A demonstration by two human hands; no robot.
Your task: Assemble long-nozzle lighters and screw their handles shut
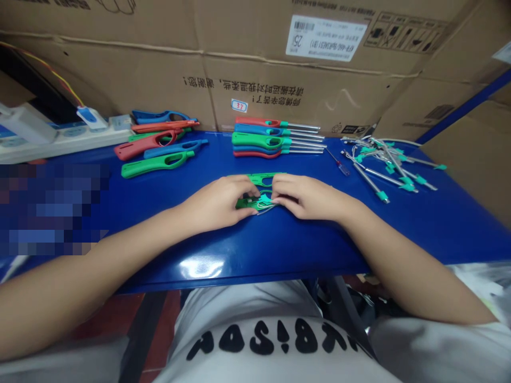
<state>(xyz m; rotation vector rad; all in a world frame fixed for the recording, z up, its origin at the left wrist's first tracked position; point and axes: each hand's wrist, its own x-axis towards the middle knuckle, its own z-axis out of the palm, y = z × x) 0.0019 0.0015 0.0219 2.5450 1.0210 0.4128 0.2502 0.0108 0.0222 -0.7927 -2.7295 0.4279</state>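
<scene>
White shirt cloth (275, 330) with black lettering comes closest, below the front edge of the blue table (295, 244). Left to right, a white power strip (67, 143) takes up the back left corner, and just right of it coloured casings (157, 166) in blue, red, orange and green lie near the back edge. Between that pile and the front edge, blue surface leaves room beside the left forearm.

Mid-table, the left grip (227, 199) is clamped on the left end of an open green casing half (241, 204), fingers above and thumb at its near side. This half lies midway between front and back edges, with a teal fitting (264, 199) and thin wires in it; another green casing half (259, 180) lies just behind. At its right end the right grip (305, 194) has fingertips close together by the fitting; whether they pinch it, I cannot tell.

Behind, lighters (257, 140) with metal tubes are stacked by the back edge. Right of them come a screwdriver (342, 168) and, towards the back right corner, loose tubes (367, 180) with teal ends. More blue surface runs between these and the front edge.
</scene>
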